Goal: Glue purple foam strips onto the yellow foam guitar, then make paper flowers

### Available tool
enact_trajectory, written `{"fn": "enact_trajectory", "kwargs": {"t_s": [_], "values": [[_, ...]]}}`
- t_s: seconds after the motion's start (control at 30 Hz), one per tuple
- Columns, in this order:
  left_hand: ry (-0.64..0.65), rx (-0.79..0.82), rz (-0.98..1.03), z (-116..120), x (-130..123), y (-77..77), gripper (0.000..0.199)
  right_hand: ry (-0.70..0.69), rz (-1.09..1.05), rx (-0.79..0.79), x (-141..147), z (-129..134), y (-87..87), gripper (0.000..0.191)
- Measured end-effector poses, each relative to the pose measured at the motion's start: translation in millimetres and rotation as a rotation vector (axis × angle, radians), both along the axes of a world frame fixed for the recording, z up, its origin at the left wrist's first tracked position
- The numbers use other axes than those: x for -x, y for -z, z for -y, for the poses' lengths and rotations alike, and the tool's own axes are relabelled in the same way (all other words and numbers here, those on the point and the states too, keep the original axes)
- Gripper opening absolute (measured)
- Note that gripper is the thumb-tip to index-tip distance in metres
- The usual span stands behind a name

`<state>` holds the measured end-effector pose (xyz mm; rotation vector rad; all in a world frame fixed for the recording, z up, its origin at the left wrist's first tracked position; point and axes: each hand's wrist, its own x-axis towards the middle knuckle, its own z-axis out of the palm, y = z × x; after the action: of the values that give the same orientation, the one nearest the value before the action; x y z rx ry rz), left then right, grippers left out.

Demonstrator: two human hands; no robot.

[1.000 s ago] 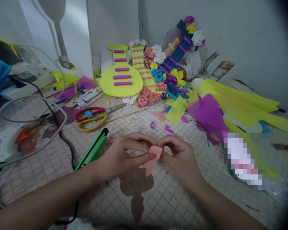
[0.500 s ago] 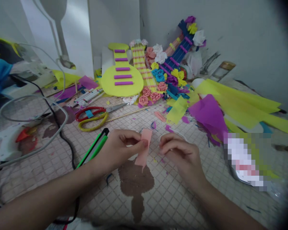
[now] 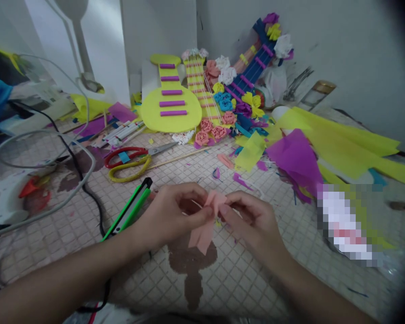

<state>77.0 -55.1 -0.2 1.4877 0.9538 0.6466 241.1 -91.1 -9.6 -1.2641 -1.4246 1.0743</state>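
Observation:
A strip of salmon-pink crepe paper (image 3: 202, 236) is held up over the tabletop, folded lengthwise with its lower end hanging free. My left hand (image 3: 185, 209) pinches it between thumb and fingers from the left. On the other side, my right hand (image 3: 251, 218) grips the upper right edge between thumb and forefinger. Beside my left wrist lies a green box cutter (image 3: 131, 209). Farther back are scissors (image 3: 131, 164) with one red and one yellow handle, and a thin wooden stick (image 3: 180, 158).
A yellow paper guitar (image 3: 171, 108) with purple bars leans at the back, near a blue one (image 3: 251, 74) with paper flowers. Purple paper (image 3: 295, 155) and yellow sheets (image 3: 340, 139) lie right. A white glue gun (image 3: 11, 202) and looping cables are left.
My right hand has moved left and taken hold of the paper strip's upper edge. The strip has opened wider, showing a lengthwise fold. The view has shifted slightly.

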Motion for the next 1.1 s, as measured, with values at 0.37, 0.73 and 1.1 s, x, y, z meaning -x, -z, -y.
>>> {"fn": "enact_trajectory", "kwargs": {"t_s": [0.37,0.73,1.1], "values": [[0.059,0.090,-0.116,-3.1,2.0,0.3,0.022,0.053,0.003,-0.016,1.0,-2.0,-2.1,0.009],[0.095,0.155,-0.135,-3.4,3.8,-0.8,0.029,0.163,0.395,-0.468,6.3,-0.2,0.0,0.008],[0.104,0.178,0.029,-2.3,3.1,-3.3,0.023,0.061,0.352,-0.439,4.6,-1.1,1.5,0.010]]}}
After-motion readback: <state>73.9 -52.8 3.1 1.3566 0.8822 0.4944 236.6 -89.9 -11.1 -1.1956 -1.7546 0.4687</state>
